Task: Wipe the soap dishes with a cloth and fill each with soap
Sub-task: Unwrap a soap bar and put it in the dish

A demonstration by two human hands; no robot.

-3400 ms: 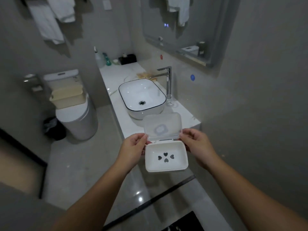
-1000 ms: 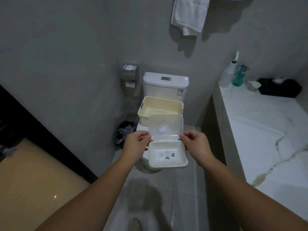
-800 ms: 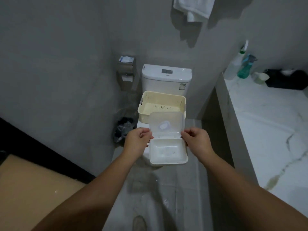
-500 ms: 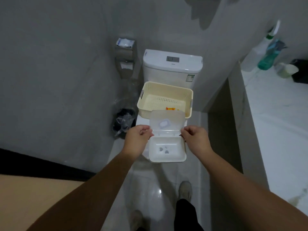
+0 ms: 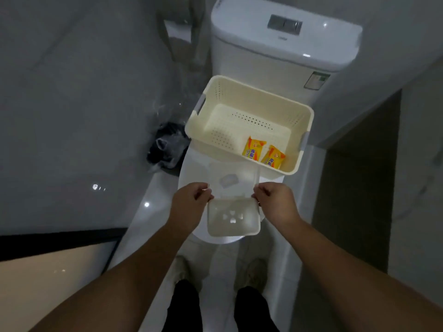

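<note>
A white soap dish [image 5: 233, 220] with heart-shaped drain holes and a clear hinged lid [image 5: 233, 182] standing open is held over the closed toilet lid. My left hand [image 5: 190, 203] pinches its left edge and my right hand [image 5: 275, 202] pinches its right edge. The dish is empty inside. Just beyond it, a cream perforated basket [image 5: 215, 116] sits on the toilet lid. Two yellow-orange wrapped soap bars [image 5: 254, 148] [image 5: 273, 156] lie at the basket's near right corner. No cloth is visible.
The white toilet cistern [image 5: 285, 37] stands behind the basket against the grey wall. A black bin with a plastic liner [image 5: 167, 146] sits on the floor at the left. A dark gap [image 5: 354, 188] and a counter side lie on the right. My feet are below on the glossy floor.
I have turned from the sink counter and stepped up to the toilet, carrying the open dish in both hands. The basket and its two soap bars have come close into view.
</note>
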